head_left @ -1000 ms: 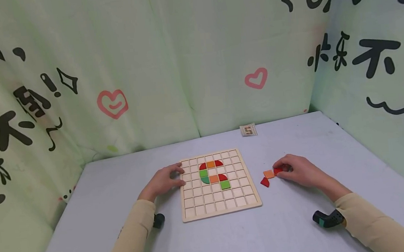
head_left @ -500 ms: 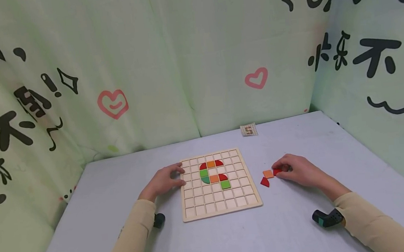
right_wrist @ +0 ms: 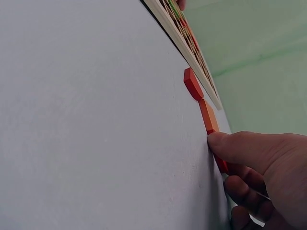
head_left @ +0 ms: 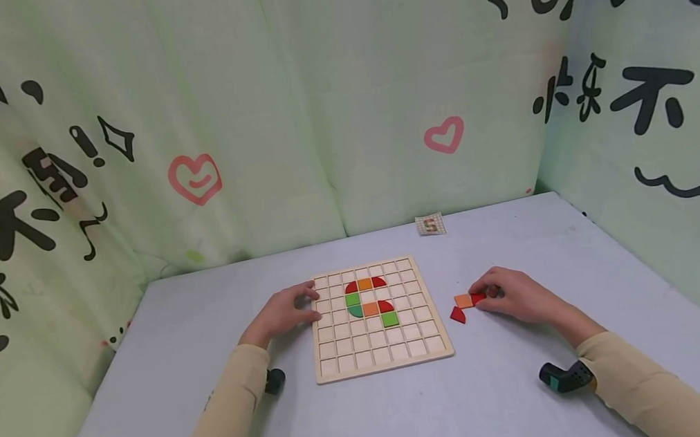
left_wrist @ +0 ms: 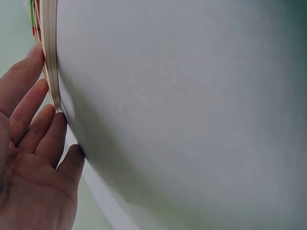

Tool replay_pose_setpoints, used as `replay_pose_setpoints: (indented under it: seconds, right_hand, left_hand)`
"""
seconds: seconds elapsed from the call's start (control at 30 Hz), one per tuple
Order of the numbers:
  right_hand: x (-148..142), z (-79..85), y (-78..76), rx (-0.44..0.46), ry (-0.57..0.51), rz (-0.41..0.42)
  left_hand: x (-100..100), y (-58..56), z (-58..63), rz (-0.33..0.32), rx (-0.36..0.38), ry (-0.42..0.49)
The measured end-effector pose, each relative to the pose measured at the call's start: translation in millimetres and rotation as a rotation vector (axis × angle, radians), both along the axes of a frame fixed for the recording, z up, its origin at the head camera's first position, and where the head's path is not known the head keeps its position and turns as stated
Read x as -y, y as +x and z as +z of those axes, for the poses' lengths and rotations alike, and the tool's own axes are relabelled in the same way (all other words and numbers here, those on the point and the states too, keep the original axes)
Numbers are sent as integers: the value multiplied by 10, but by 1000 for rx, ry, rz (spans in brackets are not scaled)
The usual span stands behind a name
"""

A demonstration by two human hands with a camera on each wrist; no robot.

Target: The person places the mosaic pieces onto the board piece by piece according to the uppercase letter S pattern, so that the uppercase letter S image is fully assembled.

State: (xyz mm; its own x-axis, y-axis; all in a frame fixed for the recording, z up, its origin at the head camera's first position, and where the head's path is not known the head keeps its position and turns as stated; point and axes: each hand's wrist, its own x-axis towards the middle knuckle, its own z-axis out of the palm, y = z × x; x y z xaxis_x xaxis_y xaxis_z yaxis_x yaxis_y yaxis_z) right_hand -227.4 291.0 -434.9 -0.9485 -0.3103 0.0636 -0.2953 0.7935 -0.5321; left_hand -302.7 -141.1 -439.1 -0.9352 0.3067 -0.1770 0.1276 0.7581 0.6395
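Observation:
A wooden grid board (head_left: 385,369) lies on the table, with red, orange and green tiles set in several of its cells. Along its left side my left hand (head_left: 282,314) touches the edge with extended fingers; in the left wrist view fingertips meet the board's side (left_wrist: 50,52). To the right of the board, my right hand (head_left: 519,294) pinches a red tile (head_left: 478,298) between thumb and fingers, low at the table. This tile abuts an orange square tile (head_left: 463,301). A red quarter-circle tile (head_left: 458,315) touches the orange one's near corner. My thumb partly hides the pinched tile's shape.
A small patterned card (head_left: 430,224) lies at the table's back edge, beyond the board. Curtains (head_left: 253,116) with writing and hearts hang behind and at both sides of the white table (head_left: 405,415).
My right hand has slid slightly left with the red tile, and the orange square and red quarter-circle have shifted a little left too. My left hand stays at the board's edge.

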Motion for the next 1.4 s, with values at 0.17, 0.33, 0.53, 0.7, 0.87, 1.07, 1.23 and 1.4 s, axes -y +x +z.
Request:
replay_pose_setpoints:
  seconds: [0.17, 0.33, 0.53, 0.7, 0.87, 1.07, 1.23, 1.4]
  right_hand:
    - [0, 2, -20, -3, 8, 6]
    - [5, 17, -49, -7, 16, 7]
    - [48, 84, -57, -20, -1, 26]
    - [159, 139, -69, -24, -25, 65]
    - [305, 131, -108, -3, -31, 93]
    - [514, 144, -131, 33, -37, 110]
    - [656, 160, -129, 30, -39, 155]
    - [764, 131, -125, 22, -32, 211]
  left_hand:
    - [3, -8, -11, -3, -5, 0]
    - [2, -13, -10, -7, -8, 6]
    - [2, -7, 0, -8, -11, 0]
    - [2, 6, 12, -12, -17, 0]
    - [1, 15, 17, -8, -16, 10]
    - [-7, 25, 21, 0, -16, 12]
    - [-13, 27, 28, 4, -16, 11]
    - [-12, 29, 32, -6, -23, 7]
